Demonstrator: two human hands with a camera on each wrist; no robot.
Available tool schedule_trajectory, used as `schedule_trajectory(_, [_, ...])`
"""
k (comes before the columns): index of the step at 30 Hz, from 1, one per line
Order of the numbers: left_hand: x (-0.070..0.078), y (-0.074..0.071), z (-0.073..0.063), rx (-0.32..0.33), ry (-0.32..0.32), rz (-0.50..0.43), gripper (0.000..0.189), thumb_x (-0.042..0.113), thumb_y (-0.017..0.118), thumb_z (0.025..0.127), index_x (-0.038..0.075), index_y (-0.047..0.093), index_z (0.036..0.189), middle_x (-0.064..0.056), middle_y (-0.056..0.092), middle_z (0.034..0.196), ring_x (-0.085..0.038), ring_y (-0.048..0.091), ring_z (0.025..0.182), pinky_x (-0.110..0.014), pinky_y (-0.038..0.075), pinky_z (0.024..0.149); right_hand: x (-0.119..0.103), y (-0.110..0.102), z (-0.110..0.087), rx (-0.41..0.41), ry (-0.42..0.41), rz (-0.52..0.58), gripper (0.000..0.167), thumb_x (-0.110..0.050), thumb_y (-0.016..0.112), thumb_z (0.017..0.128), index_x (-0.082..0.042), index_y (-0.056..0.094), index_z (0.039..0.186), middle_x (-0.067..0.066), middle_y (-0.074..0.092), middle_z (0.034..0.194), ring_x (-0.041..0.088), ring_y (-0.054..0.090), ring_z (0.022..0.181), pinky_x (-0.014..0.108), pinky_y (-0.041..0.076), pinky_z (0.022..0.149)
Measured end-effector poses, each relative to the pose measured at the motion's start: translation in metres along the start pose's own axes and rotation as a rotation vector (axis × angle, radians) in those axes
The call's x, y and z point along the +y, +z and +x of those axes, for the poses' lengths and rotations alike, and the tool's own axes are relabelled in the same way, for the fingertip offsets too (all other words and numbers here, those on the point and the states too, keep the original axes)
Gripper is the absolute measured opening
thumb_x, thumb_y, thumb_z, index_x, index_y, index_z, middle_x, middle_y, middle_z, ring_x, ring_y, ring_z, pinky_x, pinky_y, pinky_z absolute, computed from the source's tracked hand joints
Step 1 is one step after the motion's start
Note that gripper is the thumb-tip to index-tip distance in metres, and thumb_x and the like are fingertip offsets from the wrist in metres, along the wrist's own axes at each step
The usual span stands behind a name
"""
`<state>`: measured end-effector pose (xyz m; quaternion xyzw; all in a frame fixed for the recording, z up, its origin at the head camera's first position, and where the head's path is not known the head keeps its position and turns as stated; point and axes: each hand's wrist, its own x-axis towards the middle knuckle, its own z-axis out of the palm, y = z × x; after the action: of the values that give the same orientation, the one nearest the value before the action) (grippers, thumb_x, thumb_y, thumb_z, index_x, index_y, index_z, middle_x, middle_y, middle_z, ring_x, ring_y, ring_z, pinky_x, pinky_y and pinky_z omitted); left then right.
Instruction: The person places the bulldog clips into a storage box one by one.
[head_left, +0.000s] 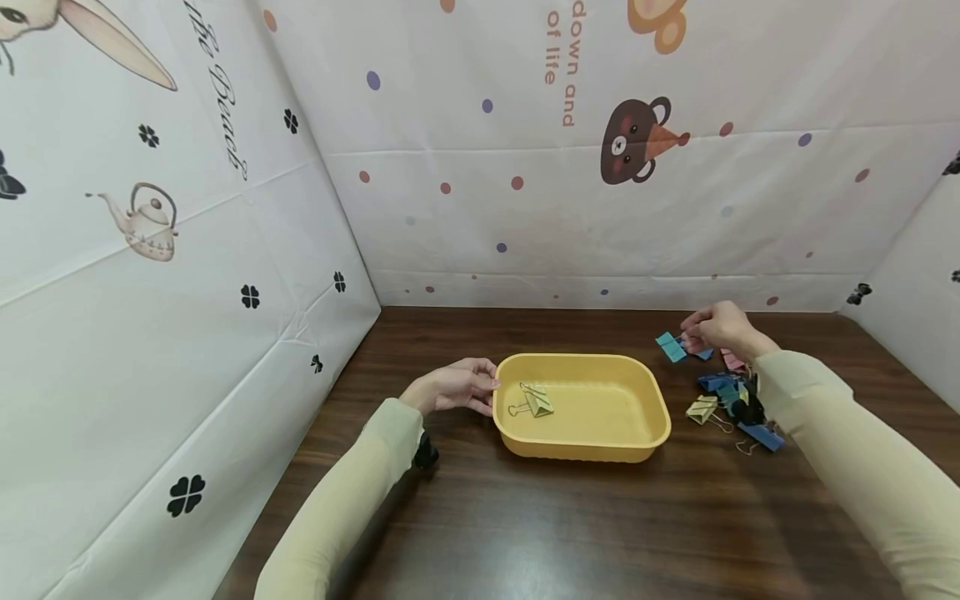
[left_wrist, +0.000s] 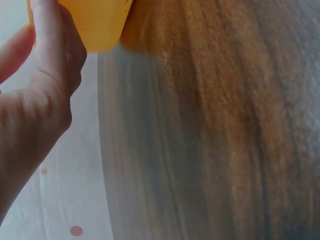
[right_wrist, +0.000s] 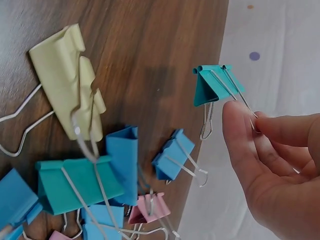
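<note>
The right hand (head_left: 716,328) reaches to the far right, thumb and finger pinching a teal clip (right_wrist: 216,86) by its wire, beyond the other clips (right_wrist: 77,187). The left hand (head_left: 456,387) grips the tray (head_left: 585,450) at its left end between thumb and fingers.

Looks like a makeshift tabletop booth to me: dark wood-grain table (head_left: 465,517) with creased white printed sheets (head_left: 427,117) walling it in on the left, back and right. The prints are cutesy and kinda homey, like a teapot (head_left: 152,229), a bear head (head_left: 624,142) and four-leaf clovers (head_left: 186,496). Can't tell whether it's inside a home, office or studio, though.
</note>
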<state>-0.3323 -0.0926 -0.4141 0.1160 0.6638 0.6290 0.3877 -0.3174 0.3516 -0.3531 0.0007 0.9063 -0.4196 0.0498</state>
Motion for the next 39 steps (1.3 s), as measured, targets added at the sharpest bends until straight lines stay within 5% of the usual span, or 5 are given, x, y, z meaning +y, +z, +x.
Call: schedule_trajectory(39, [0.001, 0.001, -0.001, -0.024, 0.011, -0.017, 0.017, 0.002, 0.047, 0.1, 0.001, 0.041, 0.115, -0.008, 0.056, 0.086, -0.017, 0.059, 0.071, -0.032, 0.059, 0.067, -0.086, 0.044, -0.012, -0.237, -0.132, 0.178, 0.029, 0.004, 0.05, 0.096, 0.02, 0.051, 0.119, 0.024, 0.068, 0.097, 0.02, 0.071, 0.076, 0.039, 0.06, 0.076])
